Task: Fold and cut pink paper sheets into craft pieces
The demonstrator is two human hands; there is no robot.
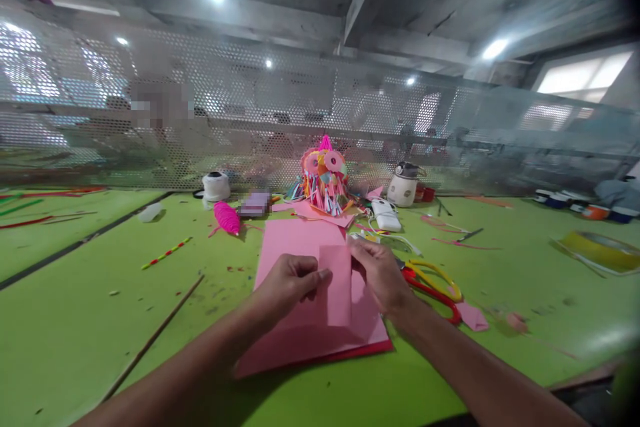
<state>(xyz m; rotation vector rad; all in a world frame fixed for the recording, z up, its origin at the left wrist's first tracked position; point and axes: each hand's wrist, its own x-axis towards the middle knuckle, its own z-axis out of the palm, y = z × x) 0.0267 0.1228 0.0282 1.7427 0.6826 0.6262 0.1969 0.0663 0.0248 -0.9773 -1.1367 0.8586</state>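
Between my two hands is a narrow folded strip of pink paper [336, 290], held upright. My left hand [295, 278] pinches its left edge with thumb and bent fingers. At the strip's upper right edge, my right hand [376, 272] grips it between thumb and fingers. Beneath them lie larger pink sheets [285, 247] with a darker red-pink sheet [373, 349] showing at the bottom edge. Scissors with red and yellow handles [440, 293] rest just right of my right hand, their blades partly hidden by it.
An owl-like paper figure with fringes [326, 177] stands behind the sheets. Around it are pink twine [227, 218], white thread [216, 185], a white power bank [386, 215] and a whitish jar [403, 185]. A thin stick [155, 337] lies left; yellow tape [600, 250] lies right.
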